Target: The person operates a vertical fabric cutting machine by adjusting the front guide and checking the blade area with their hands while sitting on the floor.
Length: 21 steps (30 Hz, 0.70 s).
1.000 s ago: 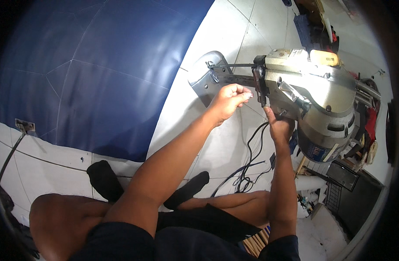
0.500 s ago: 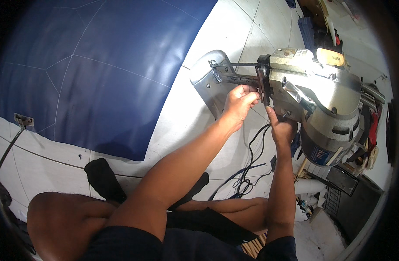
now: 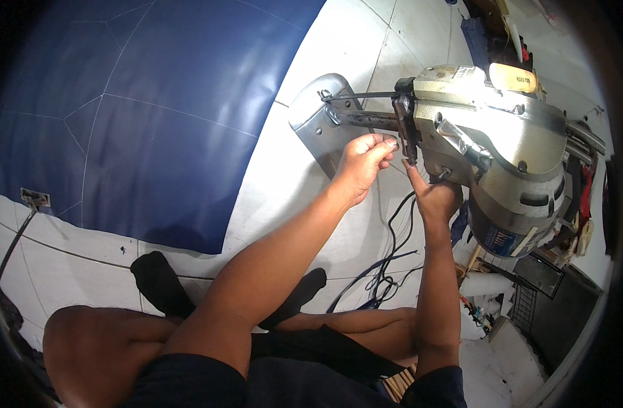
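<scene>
Lying on the left of the tiled floor (image 3: 311,170), the blue cloth (image 3: 155,115) looks soft and light. The left hand (image 3: 361,165) pinches its fingers narrow beside the blade bar (image 3: 366,120); the right hand (image 3: 437,197) grips under the cutter (image 3: 502,156), a heavy, rigid metal machine, best held by its body. Cables (image 3: 393,258) trail below.

We see a grey-beige cutting machine (image 3: 502,149) with silver base plate (image 3: 318,122), deep blue fabric (image 3: 141,102) far left, white tiled floor (image 3: 311,217), black cable (image 3: 393,251)
</scene>
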### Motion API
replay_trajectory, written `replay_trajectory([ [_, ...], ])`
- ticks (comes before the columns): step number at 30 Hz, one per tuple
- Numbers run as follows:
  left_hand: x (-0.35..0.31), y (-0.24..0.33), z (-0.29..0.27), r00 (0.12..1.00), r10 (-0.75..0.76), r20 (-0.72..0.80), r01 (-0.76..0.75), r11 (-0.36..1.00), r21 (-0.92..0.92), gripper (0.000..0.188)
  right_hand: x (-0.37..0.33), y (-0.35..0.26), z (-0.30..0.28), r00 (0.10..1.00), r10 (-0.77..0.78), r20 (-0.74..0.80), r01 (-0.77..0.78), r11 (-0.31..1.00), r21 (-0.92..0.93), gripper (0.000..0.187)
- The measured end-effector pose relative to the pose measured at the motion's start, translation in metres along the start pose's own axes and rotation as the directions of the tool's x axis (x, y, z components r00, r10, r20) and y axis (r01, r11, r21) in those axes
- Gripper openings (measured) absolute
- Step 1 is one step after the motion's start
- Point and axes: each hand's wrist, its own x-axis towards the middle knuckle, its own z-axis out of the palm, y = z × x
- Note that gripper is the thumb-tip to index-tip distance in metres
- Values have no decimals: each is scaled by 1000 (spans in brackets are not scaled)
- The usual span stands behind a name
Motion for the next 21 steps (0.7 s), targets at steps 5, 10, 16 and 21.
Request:
replay_trajectory([
  [5, 5, 0, -2, 998, 30, 53, -32, 999, 31, 13, 0, 0, 2, 999, -30, -10, 30, 999, -14, 65],
  [10, 11, 9, -5, 990, 92, 109, -114, 971, 208, 14, -1, 1, 2, 1000, 15, 23, -13, 997, -72, 66],
  [16, 17, 14, -9, 967, 194, 167, -250, 853, 458, 18, 2, 4, 4, 998, -52, -30, 49, 994, -97, 67],
  [21, 15, 12, -4, 984, 140, 114, -168, 941, 294, 18, 2, 3, 3, 993, -112, -46, 107, 990, -92, 67],
])
